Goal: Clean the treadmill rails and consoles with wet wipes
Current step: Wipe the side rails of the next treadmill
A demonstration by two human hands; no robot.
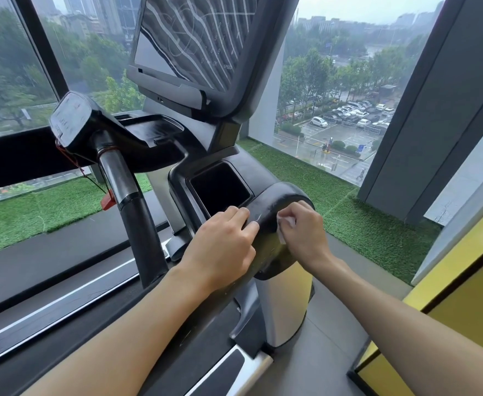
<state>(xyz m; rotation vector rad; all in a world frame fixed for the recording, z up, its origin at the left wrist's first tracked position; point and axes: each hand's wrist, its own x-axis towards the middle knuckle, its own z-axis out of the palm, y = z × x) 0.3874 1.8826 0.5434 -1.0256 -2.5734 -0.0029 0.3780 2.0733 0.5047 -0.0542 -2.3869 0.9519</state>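
Hands sit just apart on the rail housing (278,194). The left hand (223,241) curls over its inner edge, and the right hand (306,232) pinches the wet wipe (285,224) against the rounded end. The housing's long axis runs forward-left toward the console (194,38), and the right hand is nearer its outer face.

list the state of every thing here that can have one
wet wipe, crumpled, pressed against the rail
right hand, pinches the wet wipe
left hand, rests on the rail beside the pocket, fingers bent
console screen, dark, showing only reflections
red safety clip, hanging beside the handlebar
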